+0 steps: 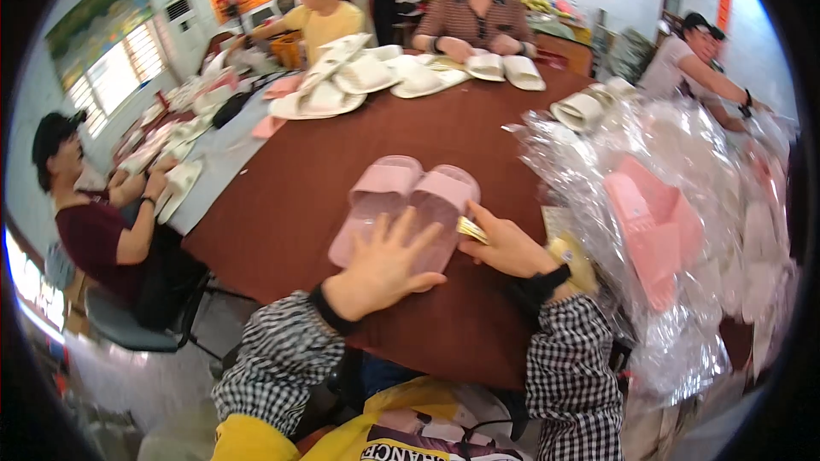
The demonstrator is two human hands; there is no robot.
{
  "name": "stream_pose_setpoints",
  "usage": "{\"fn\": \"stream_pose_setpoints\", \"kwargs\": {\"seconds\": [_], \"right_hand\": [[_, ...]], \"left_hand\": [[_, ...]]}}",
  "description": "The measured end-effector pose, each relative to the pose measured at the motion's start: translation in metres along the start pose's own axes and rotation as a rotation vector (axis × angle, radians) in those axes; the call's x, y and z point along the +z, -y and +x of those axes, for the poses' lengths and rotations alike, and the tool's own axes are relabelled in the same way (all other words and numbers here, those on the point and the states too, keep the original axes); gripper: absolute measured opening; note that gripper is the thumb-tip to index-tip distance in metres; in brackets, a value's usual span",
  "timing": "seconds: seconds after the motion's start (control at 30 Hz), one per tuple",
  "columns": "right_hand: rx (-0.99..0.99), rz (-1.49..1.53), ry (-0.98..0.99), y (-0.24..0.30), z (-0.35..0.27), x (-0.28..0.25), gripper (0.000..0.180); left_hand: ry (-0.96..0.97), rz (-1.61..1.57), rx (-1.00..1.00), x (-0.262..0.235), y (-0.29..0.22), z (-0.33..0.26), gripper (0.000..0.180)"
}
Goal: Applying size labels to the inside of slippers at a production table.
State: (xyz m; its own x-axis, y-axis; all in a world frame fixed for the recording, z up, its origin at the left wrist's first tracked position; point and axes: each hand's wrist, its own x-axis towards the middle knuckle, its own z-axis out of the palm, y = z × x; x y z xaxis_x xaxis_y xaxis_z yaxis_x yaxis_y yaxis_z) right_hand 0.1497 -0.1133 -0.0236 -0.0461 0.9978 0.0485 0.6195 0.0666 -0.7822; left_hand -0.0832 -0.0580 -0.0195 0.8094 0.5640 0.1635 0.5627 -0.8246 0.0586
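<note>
A pair of pink slide slippers (448, 189) lies side by side on the brown table (290, 179), toes pointing away from me. My left hand (380, 266) rests over their heel ends with its fingers spread flat. Just to the right of the pair is my right hand (506, 246), its fingers closed on a small yellow-and-white piece (471, 230) too small to make out. That hand is close to the edge of the right slipper.
Clear plastic bags (683, 141) with pink and pale slippers crowd the right side. White slippers (320, 101) pile up at the far edge. Co-workers sit around the table; the left one handles a white slipper (179, 188). A chair (137, 324) stands at left.
</note>
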Motion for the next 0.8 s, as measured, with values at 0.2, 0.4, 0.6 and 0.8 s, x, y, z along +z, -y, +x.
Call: {"fn": "stream_pose_setpoints", "kwargs": {"seconds": [0.2, 0.4, 0.6, 0.8], "right_hand": [[-0.017, -0.008, 0.054, 0.003, -0.001, -0.001, 0.068], [-0.175, -0.185, 0.019, -0.006, -0.001, 0.005, 0.061], [-0.168, -0.212, 0.036, -0.003, -0.003, 0.004, 0.056], [-0.190, -0.276, 0.029, -0.003, -0.004, 0.007, 0.055]], "left_hand": [[0.069, 0.135, -0.118, 0.028, 0.006, 0.011, 0.064], [0.071, 0.109, -0.127, 0.026, 0.032, -0.001, 0.060], [0.022, 0.164, -0.252, 0.035, 0.029, 0.005, 0.053], [0.135, 0.145, -0.382, 0.021, 0.117, 0.003, 0.055]]}}
